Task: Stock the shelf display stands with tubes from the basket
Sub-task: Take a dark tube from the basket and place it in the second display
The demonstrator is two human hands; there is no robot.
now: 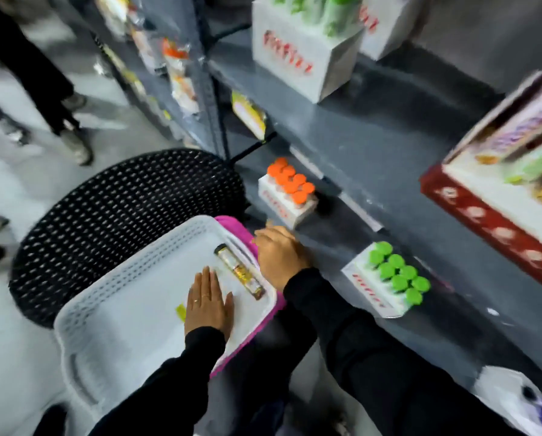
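- Head view, looking down: a white perforated plastic basket (112, 313) sits over a pink tray or basket (232, 226) whose edge shows along the far & right side; both rest on or by a black woven round stool (106, 215).
- Left hand (208, 302), in a black sleeve, lies flat inside the white basket, palm down, fingers straight & together, a ring on one finger. It grips nothing.
- A small yellow item (181, 311) pokes out just left of that hand, touching the basket floor; too blurred to say what it is.
- One clear tube w/ dark cap and yellowish contents (239, 271) lies on its side in the basket, near the right wall, just right of the left hand, not touching it.
- Right hand (279, 256), also black-sleeved, is at the basket's right rim, by the grey shelf (389, 171) edge. Fingers curl downward; can't tell if it has hold of anything.
- On the lower shelf: a white display stand filled w/ orange-capped tubes (290, 193), upright, just beyond the right hand.
- Further right, a second white display stand w/ green-capped tubes (389, 280), also upright.
- On the higher shelf level: a white box w/ red lettering (298, 61) holding green items, and a red-edged carton (496, 215) at right.
- Another person's legs & shoes (59, 99) at upper left on the pale floor. Whole frame is motion-blurred.
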